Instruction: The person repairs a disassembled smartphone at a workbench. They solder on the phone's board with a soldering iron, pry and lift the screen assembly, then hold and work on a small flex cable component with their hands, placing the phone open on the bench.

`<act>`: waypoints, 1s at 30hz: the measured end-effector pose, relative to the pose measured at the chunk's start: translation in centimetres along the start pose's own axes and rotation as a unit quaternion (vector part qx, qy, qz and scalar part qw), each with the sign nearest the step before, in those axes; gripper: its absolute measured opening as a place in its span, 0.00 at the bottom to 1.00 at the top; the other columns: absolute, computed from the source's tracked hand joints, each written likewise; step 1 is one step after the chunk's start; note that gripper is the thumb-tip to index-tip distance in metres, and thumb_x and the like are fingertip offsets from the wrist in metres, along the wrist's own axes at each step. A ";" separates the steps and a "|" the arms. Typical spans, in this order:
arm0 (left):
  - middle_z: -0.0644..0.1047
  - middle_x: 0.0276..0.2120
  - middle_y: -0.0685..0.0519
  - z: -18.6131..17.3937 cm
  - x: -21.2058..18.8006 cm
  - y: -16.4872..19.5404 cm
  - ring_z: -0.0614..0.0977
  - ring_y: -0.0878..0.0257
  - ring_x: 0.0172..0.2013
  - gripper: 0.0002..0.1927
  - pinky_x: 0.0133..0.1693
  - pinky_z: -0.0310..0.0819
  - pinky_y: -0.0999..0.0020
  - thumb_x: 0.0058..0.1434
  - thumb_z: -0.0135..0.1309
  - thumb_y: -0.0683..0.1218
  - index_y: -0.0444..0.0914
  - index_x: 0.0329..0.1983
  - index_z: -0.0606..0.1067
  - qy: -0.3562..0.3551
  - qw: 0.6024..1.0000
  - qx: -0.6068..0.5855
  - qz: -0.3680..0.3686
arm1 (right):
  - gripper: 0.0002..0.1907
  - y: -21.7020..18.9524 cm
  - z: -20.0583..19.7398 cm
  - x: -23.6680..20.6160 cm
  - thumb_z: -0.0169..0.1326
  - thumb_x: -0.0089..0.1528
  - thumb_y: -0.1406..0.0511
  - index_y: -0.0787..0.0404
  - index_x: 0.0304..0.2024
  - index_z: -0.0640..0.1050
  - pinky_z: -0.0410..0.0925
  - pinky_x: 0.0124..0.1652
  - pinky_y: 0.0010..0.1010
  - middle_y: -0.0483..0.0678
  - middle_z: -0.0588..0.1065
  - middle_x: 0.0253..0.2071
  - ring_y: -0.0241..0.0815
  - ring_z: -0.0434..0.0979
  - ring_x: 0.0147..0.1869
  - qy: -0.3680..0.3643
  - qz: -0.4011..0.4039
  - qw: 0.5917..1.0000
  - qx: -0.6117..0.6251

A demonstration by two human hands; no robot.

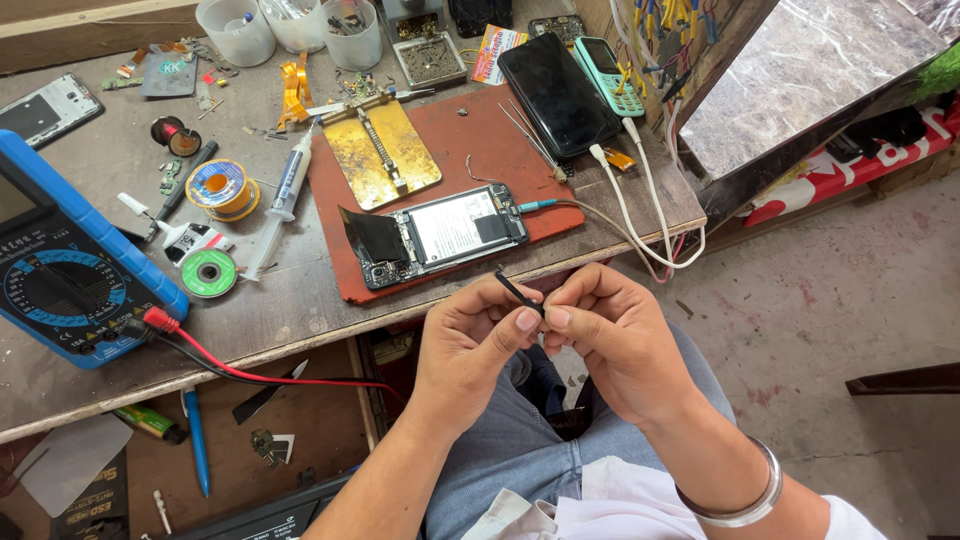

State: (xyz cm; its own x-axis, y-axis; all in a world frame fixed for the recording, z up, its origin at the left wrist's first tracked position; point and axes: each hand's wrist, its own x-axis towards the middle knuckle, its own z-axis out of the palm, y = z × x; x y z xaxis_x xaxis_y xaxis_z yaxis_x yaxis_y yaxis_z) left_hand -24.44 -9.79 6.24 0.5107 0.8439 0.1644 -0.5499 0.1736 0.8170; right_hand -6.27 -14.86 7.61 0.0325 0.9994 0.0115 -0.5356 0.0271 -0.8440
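My left hand [470,345] and my right hand [615,335] meet over my lap, just below the bench edge. Together they pinch a small thin black strip [516,291] between thumbs and forefingers; its free end sticks up to the left. A metal bangle [745,505] sits on my right wrist. Right above the hands lies an opened smartphone [445,235] with its back off, on a red-brown work mat [500,150], with a cable plugged into its right end.
A blue multimeter [60,265] with red and black leads sits at the left. A gold clamp fixture [385,150], syringe [285,195], tape rolls, solder reel [208,273], tweezers, a black phone [558,92] and a teal keypad phone [610,72] crowd the bench. White cables hang off the right edge.
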 end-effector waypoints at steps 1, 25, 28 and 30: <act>0.80 0.39 0.54 0.0 0.0 0.0 0.80 0.68 0.40 0.11 0.45 0.77 0.72 0.68 0.61 0.43 0.32 0.49 0.78 -0.007 1.000 -0.010 -0.012 | 0.07 0.0 -0.1 0.0 0.60 0.64 0.71 0.68 0.42 0.76 0.72 0.41 0.28 0.52 0.79 0.37 0.39 0.80 0.38 -0.004 0.010 1.000 0.009; 0.78 0.41 0.54 0.1 0.0 0.3 0.79 0.68 0.42 0.13 0.46 0.74 0.72 0.69 0.60 0.44 0.35 0.54 0.75 -0.058 0.998 -0.033 -0.009 | 0.07 -1.0 0.5 -0.2 0.61 0.62 0.72 0.67 0.41 0.76 0.73 0.42 0.29 0.51 0.78 0.38 0.40 0.80 0.40 -0.016 0.003 1.000 0.005; 0.79 0.42 0.54 0.3 0.1 0.3 0.79 0.68 0.44 0.15 0.48 0.75 0.72 0.67 0.61 0.44 0.34 0.53 0.75 -0.043 0.999 -0.004 0.003 | 0.07 -0.8 0.6 -0.1 0.62 0.63 0.74 0.68 0.41 0.76 0.73 0.45 0.29 0.52 0.78 0.40 0.39 0.79 0.42 -0.006 -0.076 0.996 -0.053; 0.79 0.43 0.54 0.2 0.1 0.3 0.79 0.69 0.44 0.13 0.48 0.75 0.72 0.67 0.61 0.44 0.33 0.51 0.76 -0.028 1.000 0.008 0.010 | 0.07 -0.8 0.7 -0.1 0.61 0.63 0.75 0.67 0.40 0.76 0.73 0.46 0.28 0.52 0.78 0.41 0.38 0.79 0.43 0.004 -0.099 0.992 -0.080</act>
State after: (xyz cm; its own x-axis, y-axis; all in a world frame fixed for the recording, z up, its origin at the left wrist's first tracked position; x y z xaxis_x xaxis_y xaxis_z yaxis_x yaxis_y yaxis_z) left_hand -24.41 -9.77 6.63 0.5371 0.8167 0.2109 -0.5491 0.1487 0.8224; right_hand -6.46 -14.92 8.65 0.1316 0.9744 0.1823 -0.3772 0.2193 -0.8998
